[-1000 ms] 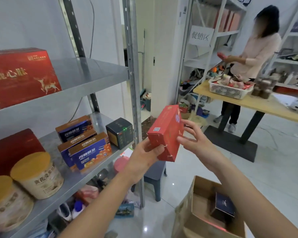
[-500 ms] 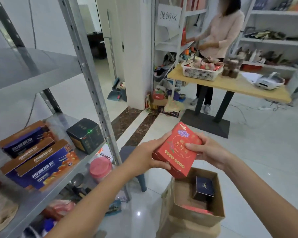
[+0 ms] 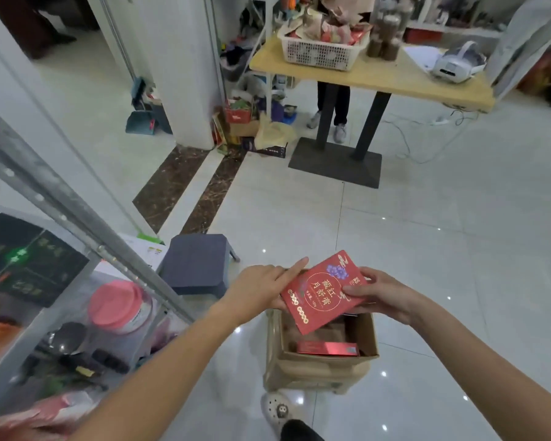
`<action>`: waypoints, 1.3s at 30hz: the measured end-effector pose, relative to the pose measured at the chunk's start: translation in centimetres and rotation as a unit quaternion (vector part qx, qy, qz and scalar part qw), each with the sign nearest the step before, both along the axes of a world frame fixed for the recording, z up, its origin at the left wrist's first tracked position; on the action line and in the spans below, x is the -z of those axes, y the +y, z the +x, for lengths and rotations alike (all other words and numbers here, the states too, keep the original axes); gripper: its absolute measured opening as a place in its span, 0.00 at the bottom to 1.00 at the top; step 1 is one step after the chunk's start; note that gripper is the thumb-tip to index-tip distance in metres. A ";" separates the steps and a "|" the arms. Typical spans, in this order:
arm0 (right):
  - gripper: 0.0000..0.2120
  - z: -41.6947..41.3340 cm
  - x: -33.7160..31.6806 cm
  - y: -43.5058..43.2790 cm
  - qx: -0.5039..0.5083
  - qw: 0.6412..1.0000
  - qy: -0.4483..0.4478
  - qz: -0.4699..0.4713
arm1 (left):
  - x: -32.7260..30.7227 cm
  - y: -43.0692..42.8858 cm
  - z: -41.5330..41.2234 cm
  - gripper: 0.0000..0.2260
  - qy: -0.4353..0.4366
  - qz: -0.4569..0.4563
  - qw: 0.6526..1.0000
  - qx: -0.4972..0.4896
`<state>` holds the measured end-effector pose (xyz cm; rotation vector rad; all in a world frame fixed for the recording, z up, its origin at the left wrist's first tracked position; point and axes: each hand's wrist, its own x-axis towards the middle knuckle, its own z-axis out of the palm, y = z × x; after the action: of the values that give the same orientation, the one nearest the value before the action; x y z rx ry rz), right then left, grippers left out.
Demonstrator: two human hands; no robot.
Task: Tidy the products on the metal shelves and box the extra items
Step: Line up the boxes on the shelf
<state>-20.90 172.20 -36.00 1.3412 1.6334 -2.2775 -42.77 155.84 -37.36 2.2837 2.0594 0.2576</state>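
While I look down through the head camera, the red box [image 3: 323, 292] is in the air just above the open cardboard carton [image 3: 318, 367] on the floor, tilted, with its printed face toward me. My right hand [image 3: 379, 294] pinches its right side, thumb on the face and fingers behind. My left hand [image 3: 261, 289] touches the left edge with the index finger straight. Its other fingers go under the box and are hidden, so I cannot tell if this hand grips or only supports. Inside the carton a second red pack [image 3: 326, 348] lies flat; much of the inside is covered by the red box. At left the metal shelf [image 3: 77, 214] and its goods are blurred and cut off.
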 end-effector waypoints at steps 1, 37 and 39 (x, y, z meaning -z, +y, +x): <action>0.25 0.5 1.4 0.0 0.012 1.000 -0.022 0.008 | 1.5 1.0 0.2 0.44 0.011 -0.029 0.999 -0.010; 0.34 3.5 26.2 -0.2 -0.456 0.567 -0.348 0.592 | 23.7 5.2 4.0 0.36 -0.051 -0.182 0.915 -0.358; 0.38 3.4 26.5 0.2 -0.445 0.582 -0.345 0.586 | 23.7 5.5 3.9 0.37 -0.058 -0.197 0.910 -0.360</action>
<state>-17.53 172.43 -62.51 0.7569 2.4921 0.1023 -38.86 161.37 -61.08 1.1939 2.5107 -0.0076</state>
